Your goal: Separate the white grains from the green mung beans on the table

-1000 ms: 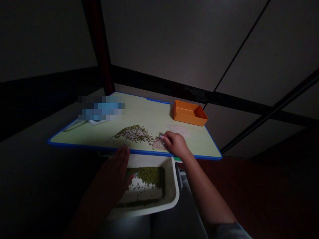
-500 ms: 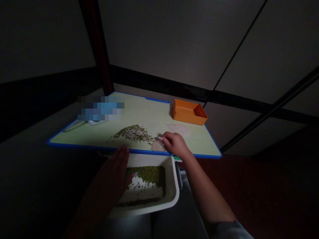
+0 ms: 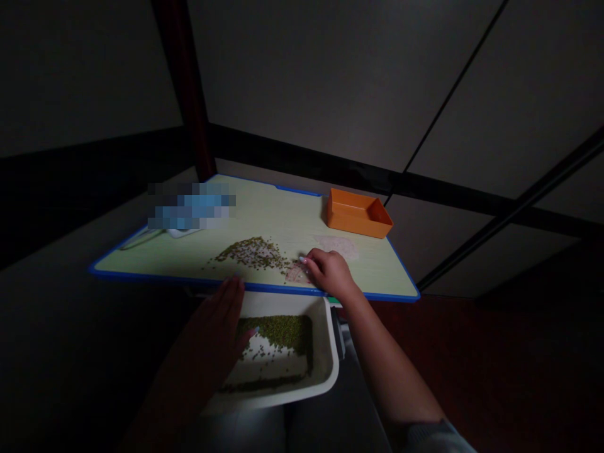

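Note:
My left hand (image 3: 221, 327) lies over the left part of a white tray (image 3: 331, 352), fingers stretched out to the table's front edge and thumb apart. Inside the tray are many small green grains (image 3: 287, 330), too small to name surely. On the pale green tabletop, a loose patch of similar grains (image 3: 255, 251) is spread out left of my right hand (image 3: 330, 270). That hand rests near the front edge with its fingers curled and the thumb and forefinger close together. Whatever they pinch, if anything, is too small to see. Beside the fingertips is a pinkish printed patch (image 3: 296, 273) with a few grains.
An orange open box (image 3: 358, 217) stands at the table's back right. A blurred blue and white item (image 3: 193, 211) sits at the left, with a cable by it. The blue-edged table (image 3: 259, 201) has walls or cabinet panels behind it.
My right hand has shifted very slightly beside the pinkish patch, its fingers still curled. My left hand, the tray and the grains look the same.

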Available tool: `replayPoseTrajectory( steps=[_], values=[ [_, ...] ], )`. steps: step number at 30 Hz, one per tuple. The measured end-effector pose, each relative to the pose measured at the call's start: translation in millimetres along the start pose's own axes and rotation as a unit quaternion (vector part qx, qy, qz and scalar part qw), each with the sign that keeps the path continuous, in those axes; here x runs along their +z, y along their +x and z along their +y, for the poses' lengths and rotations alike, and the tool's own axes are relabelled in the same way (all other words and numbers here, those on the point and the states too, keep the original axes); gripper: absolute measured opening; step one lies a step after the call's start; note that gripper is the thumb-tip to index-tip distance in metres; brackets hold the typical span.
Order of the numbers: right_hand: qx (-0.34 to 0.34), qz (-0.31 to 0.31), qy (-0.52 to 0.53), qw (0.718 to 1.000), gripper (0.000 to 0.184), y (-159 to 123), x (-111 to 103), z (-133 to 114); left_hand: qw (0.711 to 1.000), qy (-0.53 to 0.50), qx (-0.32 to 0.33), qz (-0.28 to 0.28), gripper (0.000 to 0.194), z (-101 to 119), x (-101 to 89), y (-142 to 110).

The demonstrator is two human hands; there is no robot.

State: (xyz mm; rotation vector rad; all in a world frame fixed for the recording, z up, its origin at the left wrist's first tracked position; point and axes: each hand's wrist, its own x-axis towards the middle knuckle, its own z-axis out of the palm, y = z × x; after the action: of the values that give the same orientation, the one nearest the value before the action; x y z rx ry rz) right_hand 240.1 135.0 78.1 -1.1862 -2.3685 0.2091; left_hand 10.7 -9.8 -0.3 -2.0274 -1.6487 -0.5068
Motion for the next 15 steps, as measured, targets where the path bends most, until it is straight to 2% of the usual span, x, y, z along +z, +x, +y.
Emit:
replayPoseTrajectory(
  steps=[6, 15],
  values=[
    [-0.012, -0.004, -0.03, 0.999, 0.026, 2.2, 3.9, -3.1, 1.0, 0.011, 0.002, 0.0, 0.079, -0.2, 1.7, -1.2],
    [-0.026, -0.02, 0.045, 0.998, 0.025, 1.4, 2.8, -0.3, 1.0, 0.0, -0.002, 0.002, 0.077, 1.6, -1.7, -0.5]
  ],
)
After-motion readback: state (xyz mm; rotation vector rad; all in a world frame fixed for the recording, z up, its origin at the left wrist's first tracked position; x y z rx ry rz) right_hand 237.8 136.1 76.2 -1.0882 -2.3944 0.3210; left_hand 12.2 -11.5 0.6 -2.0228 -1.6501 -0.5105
